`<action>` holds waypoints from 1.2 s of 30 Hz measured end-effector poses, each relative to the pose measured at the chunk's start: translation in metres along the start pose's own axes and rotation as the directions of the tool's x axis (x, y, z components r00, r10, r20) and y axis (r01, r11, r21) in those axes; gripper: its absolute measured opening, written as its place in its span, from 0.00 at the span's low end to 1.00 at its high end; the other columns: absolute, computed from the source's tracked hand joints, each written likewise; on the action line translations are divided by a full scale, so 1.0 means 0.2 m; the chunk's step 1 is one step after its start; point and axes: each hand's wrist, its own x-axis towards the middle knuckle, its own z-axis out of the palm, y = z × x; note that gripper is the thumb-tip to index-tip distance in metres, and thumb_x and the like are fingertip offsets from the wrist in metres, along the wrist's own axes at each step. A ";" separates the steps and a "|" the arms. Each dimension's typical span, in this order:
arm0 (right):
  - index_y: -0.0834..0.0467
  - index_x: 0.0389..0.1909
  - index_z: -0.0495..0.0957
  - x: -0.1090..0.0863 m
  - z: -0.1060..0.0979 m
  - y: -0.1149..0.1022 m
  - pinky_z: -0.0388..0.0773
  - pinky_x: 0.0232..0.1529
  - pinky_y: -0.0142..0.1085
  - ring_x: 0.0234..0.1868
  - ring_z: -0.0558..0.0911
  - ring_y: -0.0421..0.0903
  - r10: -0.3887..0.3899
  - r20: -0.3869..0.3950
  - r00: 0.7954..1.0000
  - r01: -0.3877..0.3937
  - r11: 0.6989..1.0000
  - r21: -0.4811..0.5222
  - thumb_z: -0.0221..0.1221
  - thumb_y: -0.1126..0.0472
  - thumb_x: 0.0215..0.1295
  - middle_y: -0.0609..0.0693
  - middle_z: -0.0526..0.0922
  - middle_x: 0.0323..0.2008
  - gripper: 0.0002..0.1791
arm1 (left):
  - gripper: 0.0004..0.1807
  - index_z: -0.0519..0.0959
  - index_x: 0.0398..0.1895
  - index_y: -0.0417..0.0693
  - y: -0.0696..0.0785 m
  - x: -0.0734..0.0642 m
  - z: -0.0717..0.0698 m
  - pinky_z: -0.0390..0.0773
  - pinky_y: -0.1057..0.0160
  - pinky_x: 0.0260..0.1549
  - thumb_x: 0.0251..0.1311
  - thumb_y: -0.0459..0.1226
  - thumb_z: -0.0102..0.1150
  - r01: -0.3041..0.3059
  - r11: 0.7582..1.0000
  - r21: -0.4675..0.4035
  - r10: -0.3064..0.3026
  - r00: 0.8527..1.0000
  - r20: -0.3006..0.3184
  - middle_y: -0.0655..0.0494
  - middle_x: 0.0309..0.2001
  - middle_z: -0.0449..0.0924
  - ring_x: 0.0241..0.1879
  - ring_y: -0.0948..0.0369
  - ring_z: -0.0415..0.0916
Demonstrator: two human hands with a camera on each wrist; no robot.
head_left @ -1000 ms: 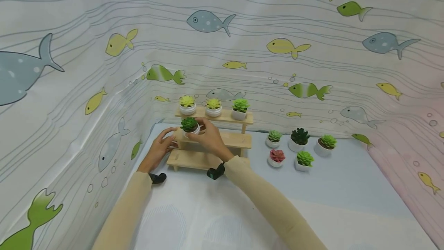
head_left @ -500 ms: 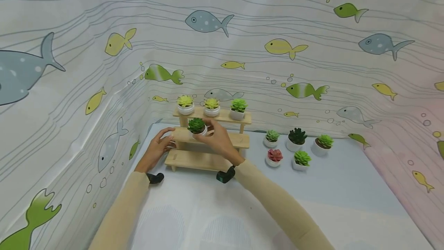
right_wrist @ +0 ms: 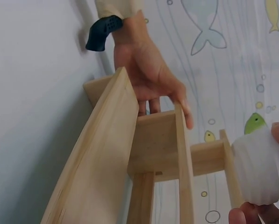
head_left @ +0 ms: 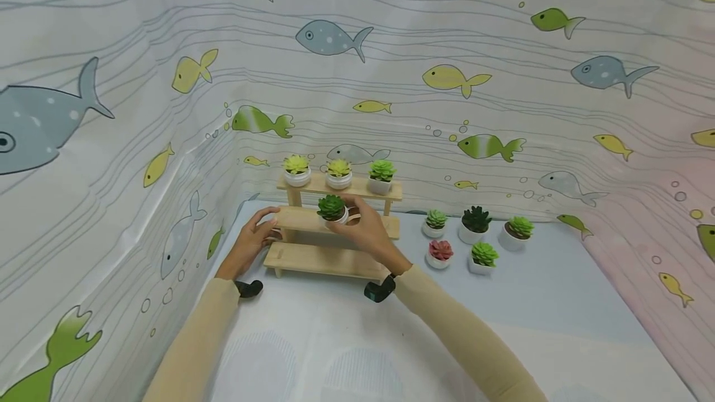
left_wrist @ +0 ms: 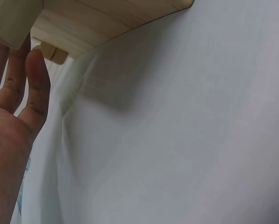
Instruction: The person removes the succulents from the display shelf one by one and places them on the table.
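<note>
Our right hand (head_left: 365, 228) pinches a small white pot (right_wrist: 258, 170) between thumb and fingers, the fingers bent around its side. The pot holds a dark green succulent (head_left: 331, 205) and tilts a little toward the left; we see it over the middle shelf (head_left: 304, 219) of the wooden stand (head_left: 318, 259), and the right wrist view shows a gap between its base and that board.

Our left hand (head_left: 254, 244) is at the stand's left end, its fingers spaced apart and gently bent. It holds the end of the middle shelf loosely, one digit over the top of the board and others below; how firmly it presses, we cannot tell.

On the top shelf (head_left: 360, 188) we have three planted pots in a row: a yellow-green succulent (head_left: 296, 164) in a round ribbed pot, a second yellow-green plant (head_left: 338, 168) in a similar one, and a bright green plant (head_left: 382, 170) in a squarish pot.

Right of the stand, five more white pots sit on the worktop (head_left: 558, 284). They hold a pale green rosette (head_left: 436, 218), a very dark succulent (head_left: 476, 219), a leafy green plant (head_left: 521, 226), a red rosette (head_left: 440, 249) and a light green plant (head_left: 483, 254).
</note>
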 end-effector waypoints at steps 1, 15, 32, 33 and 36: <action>0.43 0.60 0.69 -0.01 -0.01 0.00 0.75 0.44 0.37 0.47 0.74 0.44 -0.001 -0.001 1.000 0.001 1.000 0.001 0.70 0.46 0.53 0.40 0.74 0.51 0.34 | 0.27 0.61 0.70 0.54 0.00 0.00 0.00 0.75 0.50 0.44 0.70 0.46 0.50 -0.001 1.000 -0.001 0.001 1.000 0.002 0.49 0.43 0.81 0.48 0.37 0.72; 0.39 0.60 0.68 -0.11 -0.16 0.06 0.76 0.44 0.39 0.45 0.77 0.45 0.063 -0.044 0.997 -0.064 0.998 -0.014 0.68 0.43 0.53 0.46 0.75 0.50 0.33 | 0.27 0.61 0.70 0.56 -0.01 0.00 0.00 0.73 0.50 0.45 0.70 0.46 0.50 0.012 1.000 -0.016 -0.012 1.000 0.003 0.38 0.46 0.77 0.51 0.31 0.67; 0.39 0.61 0.67 -0.21 -0.34 0.12 0.76 0.44 0.43 0.47 0.76 0.50 0.143 -0.087 0.986 -0.144 0.989 -0.008 0.69 0.42 0.52 0.48 0.73 0.52 0.35 | 0.27 0.60 0.70 0.50 0.01 0.00 0.00 0.75 0.52 0.41 0.70 0.44 0.50 -0.022 1.000 -0.008 0.022 1.000 0.015 0.42 0.42 0.81 0.47 0.35 0.71; 0.40 0.61 0.67 -0.21 -0.35 0.12 0.76 0.44 0.43 0.47 0.76 0.50 0.144 -0.089 0.986 -0.146 0.989 -0.009 0.69 0.42 0.52 0.48 0.73 0.52 0.35 | 0.27 0.60 0.70 0.50 0.01 0.00 0.00 0.75 0.52 0.41 0.70 0.44 0.50 -0.024 1.000 -0.009 0.025 1.000 0.014 0.42 0.41 0.81 0.47 0.35 0.71; 0.41 0.62 0.67 -0.23 -0.38 0.14 0.76 0.44 0.43 0.48 0.76 0.50 0.160 -0.099 0.982 -0.161 0.987 -0.003 0.70 0.42 0.51 0.49 0.73 0.52 0.37 | 0.27 0.60 0.70 0.49 0.00 0.00 0.00 0.75 0.53 0.41 0.71 0.44 0.49 -0.026 1.000 -0.009 0.026 0.999 0.018 0.42 0.41 0.81 0.48 0.33 0.70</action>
